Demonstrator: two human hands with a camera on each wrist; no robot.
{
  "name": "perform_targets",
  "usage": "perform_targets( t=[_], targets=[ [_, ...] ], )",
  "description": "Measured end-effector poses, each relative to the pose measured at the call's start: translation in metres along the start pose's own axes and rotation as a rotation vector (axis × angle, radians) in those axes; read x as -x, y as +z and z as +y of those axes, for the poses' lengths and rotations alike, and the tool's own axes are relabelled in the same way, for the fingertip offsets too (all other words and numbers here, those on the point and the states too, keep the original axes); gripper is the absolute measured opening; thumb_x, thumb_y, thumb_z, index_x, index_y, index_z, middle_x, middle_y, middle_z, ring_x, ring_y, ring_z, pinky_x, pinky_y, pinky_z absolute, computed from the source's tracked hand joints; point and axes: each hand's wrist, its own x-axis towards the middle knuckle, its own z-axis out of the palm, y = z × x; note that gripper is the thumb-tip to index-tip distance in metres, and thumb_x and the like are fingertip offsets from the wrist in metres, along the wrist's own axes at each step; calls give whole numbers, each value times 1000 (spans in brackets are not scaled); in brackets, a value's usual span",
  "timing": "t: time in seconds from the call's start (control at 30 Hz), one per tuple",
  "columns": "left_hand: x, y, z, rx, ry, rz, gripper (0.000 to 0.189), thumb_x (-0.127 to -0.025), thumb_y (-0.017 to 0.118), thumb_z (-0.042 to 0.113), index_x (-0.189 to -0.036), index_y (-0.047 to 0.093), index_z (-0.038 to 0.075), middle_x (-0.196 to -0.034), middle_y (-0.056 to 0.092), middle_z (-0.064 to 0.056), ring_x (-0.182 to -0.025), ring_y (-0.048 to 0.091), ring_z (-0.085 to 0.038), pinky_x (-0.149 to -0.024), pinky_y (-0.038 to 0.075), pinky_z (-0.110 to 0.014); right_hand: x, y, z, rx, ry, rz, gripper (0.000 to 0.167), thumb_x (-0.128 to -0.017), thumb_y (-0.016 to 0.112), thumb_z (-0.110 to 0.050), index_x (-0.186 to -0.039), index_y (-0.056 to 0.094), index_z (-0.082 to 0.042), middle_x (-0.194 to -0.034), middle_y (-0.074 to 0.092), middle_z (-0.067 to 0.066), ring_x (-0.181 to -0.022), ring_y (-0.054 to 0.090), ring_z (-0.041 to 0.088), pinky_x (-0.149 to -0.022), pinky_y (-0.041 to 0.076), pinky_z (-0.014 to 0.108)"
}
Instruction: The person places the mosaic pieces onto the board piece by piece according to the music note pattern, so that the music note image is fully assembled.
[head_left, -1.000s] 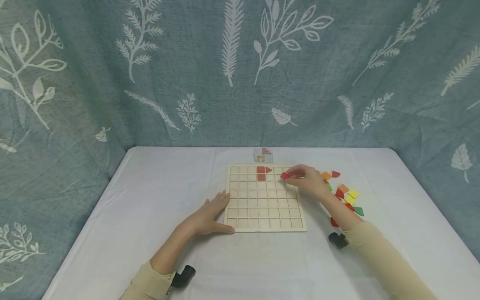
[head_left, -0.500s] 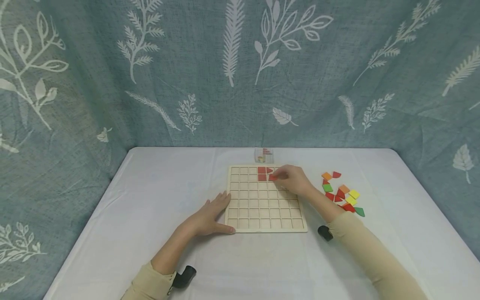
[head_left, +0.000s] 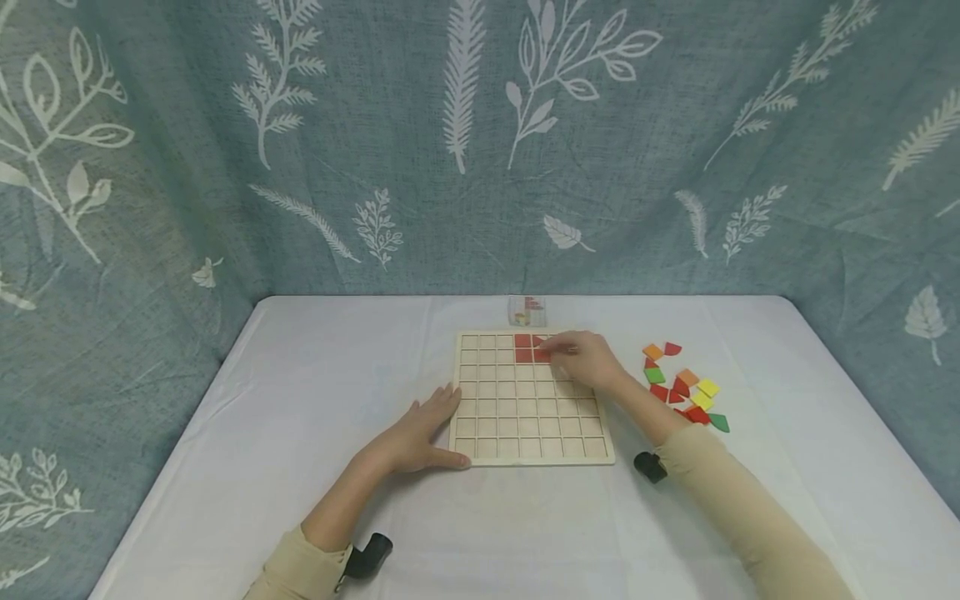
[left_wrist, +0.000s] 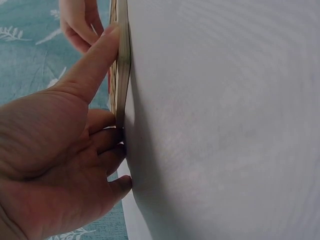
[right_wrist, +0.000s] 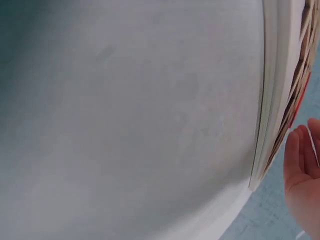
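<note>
A wooden board [head_left: 517, 421] with a square grid lies mid-table. My left hand [head_left: 420, 429] rests along its left side, fingers spread; in the left wrist view the thumb [left_wrist: 95, 62] lies on the board's edge [left_wrist: 123, 70]. At the far rows, my right hand [head_left: 588, 362] touches a red tile [head_left: 542, 356] that lies in a grid cell, its fingertips partly covering it. Left of that tile are red squares [head_left: 522, 347] in two cells, and a pointed red piece [head_left: 537, 341] lies above it. In the right wrist view, my right hand [right_wrist: 304, 175] has fingers nearly straight.
Loose red, orange, yellow and green tiles [head_left: 702, 402] lie scattered right of the board, beside my right forearm. A small card with a coloured pattern [head_left: 527, 311] sits behind the board. A patterned blue-green curtain [head_left: 420, 233] hangs past the table's far edge.
My right hand has moved left across the board with a red tile, which now lies in a cell beside the red square. My left hand has stayed put.
</note>
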Motion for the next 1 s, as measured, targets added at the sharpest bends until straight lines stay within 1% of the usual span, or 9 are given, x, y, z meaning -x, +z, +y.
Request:
perform_targets(
  t=[0.13, 0.27, 0.37, 0.43, 0.53, 0.63, 0.73, 0.8, 1.0],
  targets=[
    [0, 0, 1, -1, -3, -2, 107, -73, 82, 41, -152, 25, -1, -160, 16, -17, -149, 8, -29, -120, 4, -47, 8, -10, 5, -70, 107, 40, 26, -98, 60, -19, -120, 70, -10, -125, 65, 11, -120, 57, 32, -98, 47, 50],
    [0, -1, 1, 5, -4, -5, 107, -73, 82, 41, -153, 24, -1, -160, 16, -16, -149, 8, -29, -120, 3, -47, 18, -27, 18, -94, 185, 88, 27, -98, 59, -23, -120, 70, -11, -126, 64, 11, -123, 53, 32, -100, 44, 51],
    [1, -1, 1, 11, 0, -8, 106, -74, 82, 40, -153, 23, -1, -160, 16, -17, -149, 8, -29, -120, 3, -47, 26, -43, 31, -85, 235, 128, 28, -98, 59, -24, -119, 70, -10, -125, 64, 13, -122, 53, 32, -99, 45, 49],
    [1, -1, 1, 13, 1, -8, 106, -75, 82, 40, -153, 23, -1, -160, 16, -16, -149, 8, -29, -120, 3, -46, 33, -53, 40, -58, 257, 154, 28, -98, 59, -24, -118, 69, -7, -123, 65, 15, -118, 56, 33, -95, 48, 48],
    [1, -1, 1, 21, 8, -4, 105, -75, 82, 39, -152, 24, -2, -160, 17, -17, -149, 9, -29, -120, 3, -46, 44, -66, 52, -11, 311, 180, 31, -97, 58, -26, -118, 68, -5, -119, 65, 19, -104, 61, 33, -80, 53, 41],
    [1, -2, 1, 23, 15, -1, 106, -74, 82, 39, -152, 24, -2, -160, 17, -17, -149, 9, -30, -120, 3, -47, 55, -76, 61, 6, 382, 173, 34, -98, 59, -28, -120, 65, -3, -115, 64, 21, -86, 61, 31, -63, 53, 32],
    [1, -2, 1, 20, 16, -5, 106, -75, 82, 39, -152, 24, -2, -160, 16, -17, -149, 9, -29, -120, 3, -46, 64, -82, 67, 19, 433, 153, 37, -97, 61, -28, -121, 63, -1, -112, 63, 21, -72, 58, 26, -54, 51, 27],
    [1, -2, 1, 18, 12, -7, 106, -75, 82, 39, -153, 23, -2, -160, 16, -17, -149, 8, -29, -120, 3, -46, 68, -84, 69, 37, 446, 138, 38, -96, 62, -27, -120, 62, 1, -109, 63, 22, -66, 56, 25, -53, 50, 26],
    [0, -1, 1, 18, 4, -4, 107, -73, 82, 40, -152, 24, -3, -160, 16, -18, -149, 8, -30, -120, 3, -48, 71, -84, 69, 97, 448, 118, 42, -92, 67, -29, -117, 62, 5, -106, 63, 22, -65, 55, 20, -52, 48, 24]
  ],
)
